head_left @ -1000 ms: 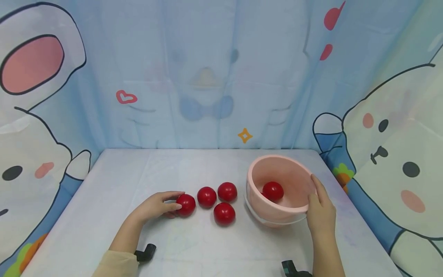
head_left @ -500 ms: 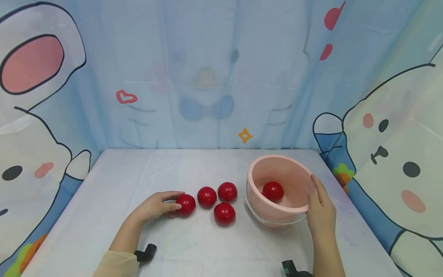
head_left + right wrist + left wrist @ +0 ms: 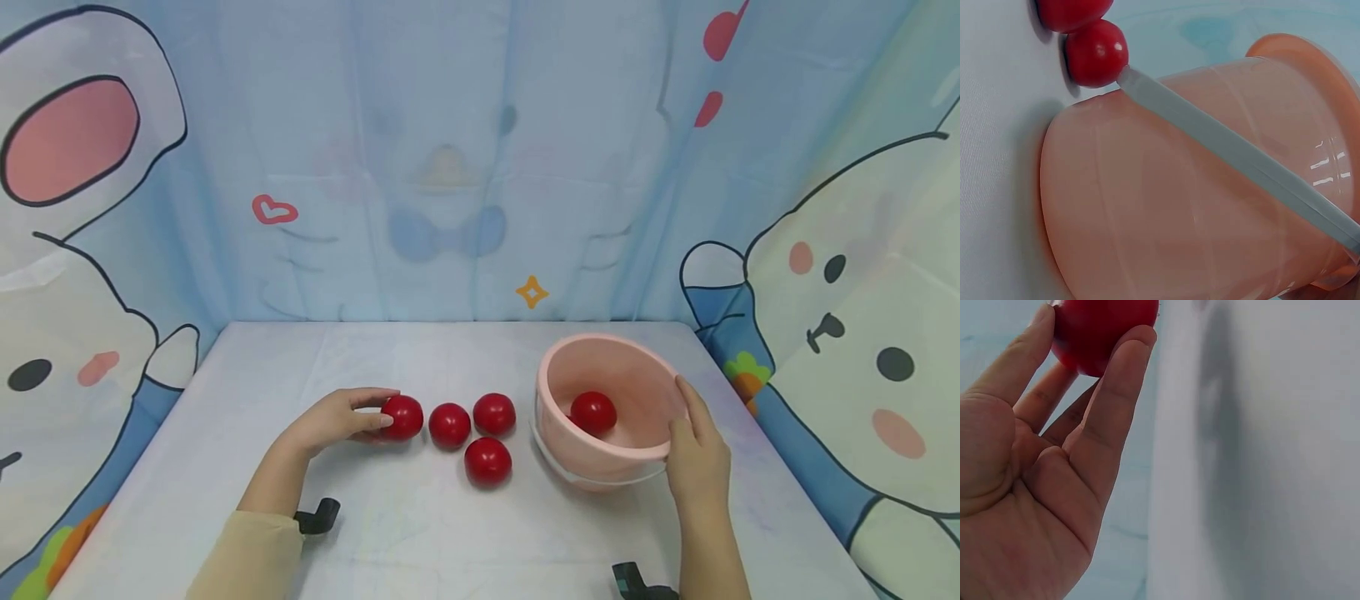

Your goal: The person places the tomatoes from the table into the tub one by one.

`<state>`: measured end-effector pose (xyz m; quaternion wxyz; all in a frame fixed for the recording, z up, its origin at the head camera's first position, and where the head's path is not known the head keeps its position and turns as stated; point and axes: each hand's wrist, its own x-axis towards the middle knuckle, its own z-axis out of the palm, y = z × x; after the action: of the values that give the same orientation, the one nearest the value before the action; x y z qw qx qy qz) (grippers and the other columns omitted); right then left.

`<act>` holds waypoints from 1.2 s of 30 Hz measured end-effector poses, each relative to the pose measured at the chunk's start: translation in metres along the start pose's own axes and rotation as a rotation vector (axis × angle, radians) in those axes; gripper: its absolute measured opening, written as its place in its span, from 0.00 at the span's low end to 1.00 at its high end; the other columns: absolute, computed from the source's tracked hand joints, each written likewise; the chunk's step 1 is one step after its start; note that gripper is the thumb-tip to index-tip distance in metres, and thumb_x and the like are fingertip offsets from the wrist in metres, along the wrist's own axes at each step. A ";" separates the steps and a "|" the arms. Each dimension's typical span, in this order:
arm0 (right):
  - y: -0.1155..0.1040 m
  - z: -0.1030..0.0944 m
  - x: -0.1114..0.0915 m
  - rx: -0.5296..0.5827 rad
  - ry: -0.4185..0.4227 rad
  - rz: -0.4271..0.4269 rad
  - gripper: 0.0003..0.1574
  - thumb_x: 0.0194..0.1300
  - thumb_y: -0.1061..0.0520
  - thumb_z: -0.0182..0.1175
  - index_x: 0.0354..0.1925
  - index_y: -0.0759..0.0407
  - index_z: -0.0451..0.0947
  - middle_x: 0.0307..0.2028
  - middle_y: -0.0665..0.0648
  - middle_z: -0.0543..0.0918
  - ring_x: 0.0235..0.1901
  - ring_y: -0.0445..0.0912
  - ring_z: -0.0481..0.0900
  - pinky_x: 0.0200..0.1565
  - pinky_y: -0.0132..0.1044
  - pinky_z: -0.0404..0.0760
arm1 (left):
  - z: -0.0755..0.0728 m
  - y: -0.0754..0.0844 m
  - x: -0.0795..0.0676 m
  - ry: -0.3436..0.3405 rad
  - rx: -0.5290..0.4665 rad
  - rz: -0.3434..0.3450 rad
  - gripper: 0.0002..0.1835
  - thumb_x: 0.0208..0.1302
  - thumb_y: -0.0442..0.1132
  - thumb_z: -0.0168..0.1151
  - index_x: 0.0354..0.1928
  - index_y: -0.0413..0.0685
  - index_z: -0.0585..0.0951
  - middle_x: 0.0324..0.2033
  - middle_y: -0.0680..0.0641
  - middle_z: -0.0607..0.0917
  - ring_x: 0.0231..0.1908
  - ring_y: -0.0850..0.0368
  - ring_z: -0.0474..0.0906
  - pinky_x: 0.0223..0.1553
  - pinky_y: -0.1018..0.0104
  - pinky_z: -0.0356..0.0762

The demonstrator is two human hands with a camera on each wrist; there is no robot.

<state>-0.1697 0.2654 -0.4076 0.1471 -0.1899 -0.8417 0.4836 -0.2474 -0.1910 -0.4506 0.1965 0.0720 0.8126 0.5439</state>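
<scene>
The left hand (image 3: 337, 421) pinches a red ball (image 3: 402, 417) between thumb and fingertips, at left of centre over the white table (image 3: 390, 542). In the left wrist view the top of this ball is cut off, the rear fingers are partly hidden behind the front ones, and contact with the table cannot be confirmed.

The right hand (image 3: 697, 467) grips the rim of a pink bucket (image 3: 652, 392) at its right side, thumb over the edge. The outer fingers are largely concealed; the right wrist view shows only a dark sliver of this hand in its lower right corner.

Inside the bucket one ball (image 3: 594, 412) is plainly visible. A small red patch at its left is mostly covered by the near rim; what it belongs to cannot be determined. The bucket floor is out of sight. A white handle (image 3: 1241, 153) hangs slanting across the bucket's outer wall.

Between held ball and bucket stand a left ball (image 3: 450, 426), a far ball (image 3: 494, 414) and a near ball (image 3: 488, 462), close together; whether the left and far ones touch is unclear.
</scene>
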 end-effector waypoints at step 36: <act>0.000 0.012 -0.012 0.037 0.012 0.021 0.30 0.76 0.39 0.39 0.72 0.15 0.48 0.76 0.41 0.56 0.74 0.55 0.60 0.60 0.59 0.75 | 0.127 0.249 0.112 -0.487 0.267 0.187 0.27 0.62 0.45 0.70 0.64 0.62 0.77 0.52 0.50 0.82 0.42 0.50 0.87 0.50 0.56 0.85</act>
<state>-0.1641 0.2510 -0.4139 0.1508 -0.1989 -0.8296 0.4994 -0.3227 0.0541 -0.2927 0.3234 0.3003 0.7958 0.4146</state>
